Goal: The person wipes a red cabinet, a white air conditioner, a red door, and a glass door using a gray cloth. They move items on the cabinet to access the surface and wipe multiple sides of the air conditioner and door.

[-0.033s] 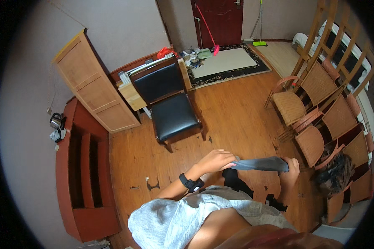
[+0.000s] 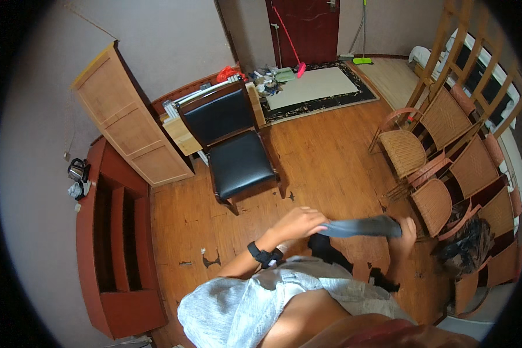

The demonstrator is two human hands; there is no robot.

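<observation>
- The left hand (image 2: pixel 303 223) is gripping one end of a grey strip (image 2: pixel 362 227), its fingers closing over the edge.
- The right hand (image 2: pixel 409 232) is clasping the other end, its fingers bending around it.
- The two hands are keeping apart, with the strip stretching between them.
- The strip is hanging in the air in front of the person's body, above the wooden floor (image 2: pixel 325 156); its exact kind is not showing clearly.
- A black band (image 2: pixel 264 255) is circling the left wrist.
- The person is wearing a light grey shirt (image 2: pixel 232 307).
- A chair with a black seat (image 2: pixel 240 162) is standing ahead and to the left, well apart from the hands.
- Behind it, a wooden panel (image 2: pixel 130 116) is leaning near the wall, beside a red shelf unit (image 2: pixel 133 313).
- A kettle (image 2: pixel 76 169) is sitting on top of that unit.
- On the right, wicker chairs (image 2: pixel 402 152) are standing in a row, with a black plastic bag (image 2: pixel 467 248) lying among them.
- At the far end, a pink broom (image 2: pixel 301 69) is leaning by a dark red door (image 2: pixel 307 32), its head resting near a rug (image 2: pixel 313 88).
</observation>
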